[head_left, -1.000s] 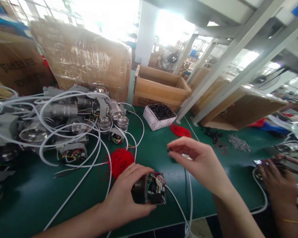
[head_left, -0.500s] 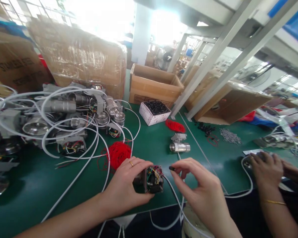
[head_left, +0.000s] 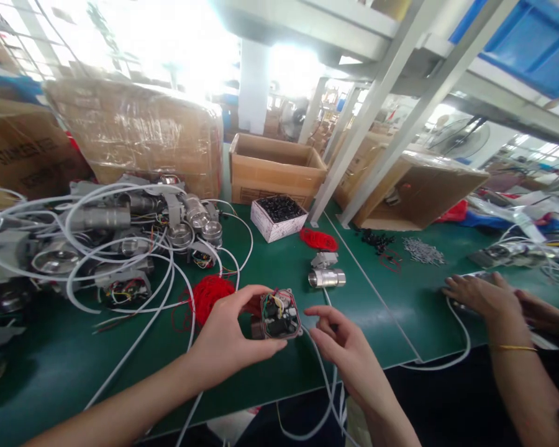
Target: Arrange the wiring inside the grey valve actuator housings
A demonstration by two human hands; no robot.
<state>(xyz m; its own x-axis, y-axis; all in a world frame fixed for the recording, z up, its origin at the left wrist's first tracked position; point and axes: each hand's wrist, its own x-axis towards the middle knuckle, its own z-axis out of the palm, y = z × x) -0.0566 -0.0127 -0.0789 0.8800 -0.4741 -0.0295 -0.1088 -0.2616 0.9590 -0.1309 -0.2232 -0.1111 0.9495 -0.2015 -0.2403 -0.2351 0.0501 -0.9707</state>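
Note:
My left hand [head_left: 226,341] grips a small open actuator box [head_left: 279,313], lifted off the green mat [head_left: 270,267] and tilted, so its coloured wires and circuit parts show. A white cable [head_left: 323,379] runs from the box down over the table edge. My right hand [head_left: 342,344] is just right of the box, its index finger and thumb close together near the box's right edge. Whether a small part sits between those fingertips is too small to see.
A metal valve [head_left: 327,278] lies behind the box. Red ring piles [head_left: 209,293] [head_left: 317,239], a white box of black parts [head_left: 279,218], a heap of units with white cables [head_left: 97,236] and cardboard boxes [head_left: 274,167] surround it. Another person's hands [head_left: 487,298] work at the right.
My left hand has raised the box off the mat and tilted it up. My right hand, which pinched a small black part, has come down and in beside the box. The view has lifted.

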